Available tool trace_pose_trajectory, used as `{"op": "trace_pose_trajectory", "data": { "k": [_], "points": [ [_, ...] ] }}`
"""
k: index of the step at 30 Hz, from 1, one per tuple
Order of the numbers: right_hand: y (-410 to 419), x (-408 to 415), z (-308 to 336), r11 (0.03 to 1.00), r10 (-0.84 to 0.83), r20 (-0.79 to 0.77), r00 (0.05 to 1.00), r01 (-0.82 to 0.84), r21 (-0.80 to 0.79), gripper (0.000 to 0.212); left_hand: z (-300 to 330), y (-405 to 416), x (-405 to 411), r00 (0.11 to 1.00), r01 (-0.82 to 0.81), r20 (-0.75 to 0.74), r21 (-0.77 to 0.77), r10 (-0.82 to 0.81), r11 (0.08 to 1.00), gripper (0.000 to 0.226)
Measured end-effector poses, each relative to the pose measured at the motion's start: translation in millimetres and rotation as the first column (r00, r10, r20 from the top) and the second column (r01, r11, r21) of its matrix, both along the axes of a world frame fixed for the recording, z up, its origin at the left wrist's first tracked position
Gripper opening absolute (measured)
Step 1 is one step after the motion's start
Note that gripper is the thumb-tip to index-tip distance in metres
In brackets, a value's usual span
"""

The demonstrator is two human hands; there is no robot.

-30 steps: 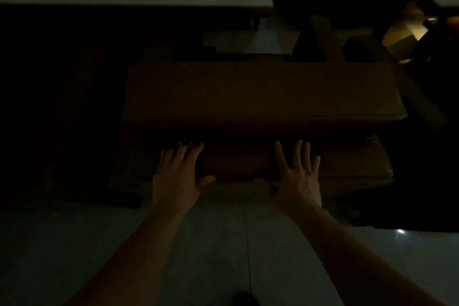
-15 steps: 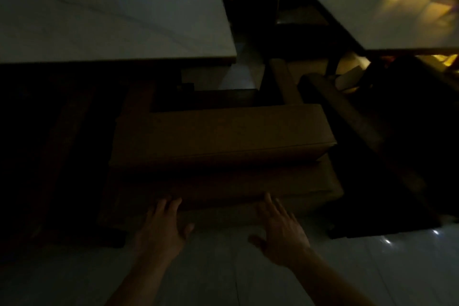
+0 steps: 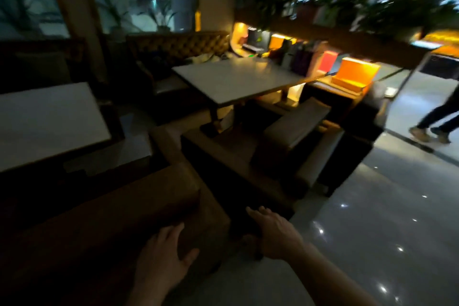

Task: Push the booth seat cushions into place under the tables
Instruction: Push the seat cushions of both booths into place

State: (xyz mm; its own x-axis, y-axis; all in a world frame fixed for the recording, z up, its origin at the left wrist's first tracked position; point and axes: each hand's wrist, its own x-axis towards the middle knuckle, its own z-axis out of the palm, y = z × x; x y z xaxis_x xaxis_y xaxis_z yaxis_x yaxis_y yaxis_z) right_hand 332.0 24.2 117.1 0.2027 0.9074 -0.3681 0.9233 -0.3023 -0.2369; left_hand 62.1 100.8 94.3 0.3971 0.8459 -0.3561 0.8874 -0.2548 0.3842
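My left hand (image 3: 165, 253) and right hand (image 3: 274, 233), fingers spread and holding nothing, hover at bottom centre over the long brown upholstered seat cushion (image 3: 104, 221), poised for pushing.

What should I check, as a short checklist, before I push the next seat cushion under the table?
1. Left hand free: ok, open, holding nothing.
2. Right hand free: ok, open, fingers spread.
3. Hands on a cushion: not ok, both seem lifted off the near cushion.
4. Next cushion located by the far table: ok.
5. Space under that table clear: cannot tell, too dark.
6. Aisle clear: not ok, a person walks by on the right.
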Motion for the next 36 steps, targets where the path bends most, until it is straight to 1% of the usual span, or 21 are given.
{"op": "trace_pose_trajectory", "data": {
  "k": [3,8,13,17,22,26,30,36],
  "points": [
    [-30.6,79.8,35.1,0.991,-0.111,0.005,0.994,0.11,0.081,0.084,30.6,-1.8,87.8,0.996,0.067,0.056,0.104,-0.074,0.992,0.078],
    [-89.4,224.9,72.6,0.959,-0.225,0.025,0.974,0.217,0.185,0.087,65.3,-22.8,245.9,0.981,0.142,0.111,0.156,-0.16,0.977,0.081],
    [-139.8,354.5,91.1,0.938,-0.306,0.037,0.951,0.295,0.185,0.092,83.3,-66.0,385.0,0.965,0.168,0.177,0.16,-0.196,0.973,0.083],
    [-146.6,426.7,96.8,0.928,-0.321,-0.002,0.947,0.315,0.199,0.091,95.5,-78.0,461.3,0.963,0.196,0.149,0.196,-0.227,0.961,0.085],
    [-127.9,490.7,82.1,0.932,-0.301,-0.049,0.952,0.304,0.195,0.091,92.3,-60.6,538.6,0.967,0.223,0.081,0.195,-0.242,0.955,0.092],
    [-95.6,547.2,63.0,0.952,-0.261,-0.021,0.965,0.26,0.162,0.092,70.0,-30.7,601.0,0.971,0.22,0.063,0.167,-0.233,0.961,0.097],
    [-47.9,614.1,45.4,0.971,-0.219,0.011,0.976,0.217,0.099,0.092,36.8,14.7,662.2,0.981,0.162,0.089,0.112,-0.172,0.98,0.099],
    [22.7,712.2,35.5,0.988,-0.155,0.065,0.986,0.154,0.017,0.09,4.1,62.3,732.0,0.994,0.088,0.063,0.01,-0.089,0.996,0.102]
  ]
}}
